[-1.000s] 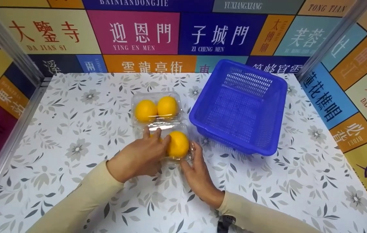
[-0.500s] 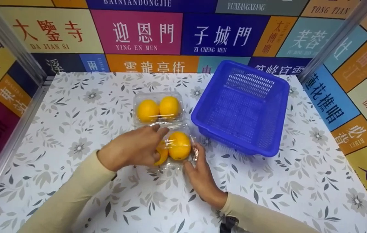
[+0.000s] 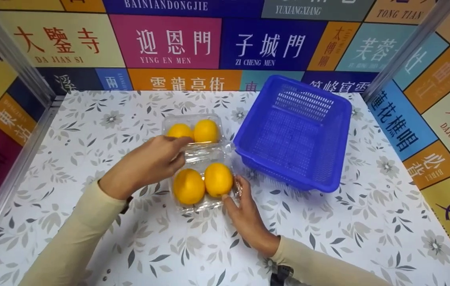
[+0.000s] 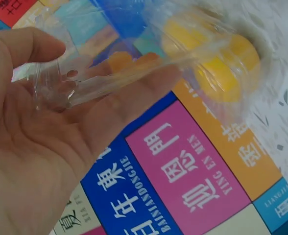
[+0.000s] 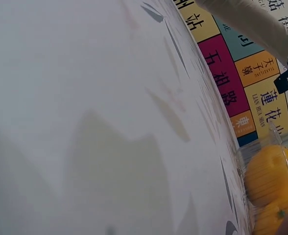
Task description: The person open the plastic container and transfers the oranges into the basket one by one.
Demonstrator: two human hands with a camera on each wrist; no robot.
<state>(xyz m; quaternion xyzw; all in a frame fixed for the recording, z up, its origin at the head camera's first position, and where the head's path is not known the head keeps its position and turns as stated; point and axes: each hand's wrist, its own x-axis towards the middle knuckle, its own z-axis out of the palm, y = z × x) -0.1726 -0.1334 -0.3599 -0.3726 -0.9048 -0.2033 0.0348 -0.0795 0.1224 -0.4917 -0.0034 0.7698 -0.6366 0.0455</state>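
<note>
In the head view, two oranges lie in the near clear plastic clamshell. My left hand is at its far left side, and in the left wrist view the thumb and fingers hold the edge of the clear lid, which is raised. My right hand grips the right side of the near clamshell, thumb at the front corner and fingers along the side. The right wrist view catches the oranges in the clamshell at its right edge, with part of a finger beside them.
Behind the near clamshell stands another clear clamshell with two oranges. A blue plastic basket stands to the right of both. The white leaf-patterned table is bordered by coloured walls with lettering.
My left hand has moved from over the near oranges up and back with the lid, uncovering the left orange. My right hand has stayed at the clamshell's right side.
</note>
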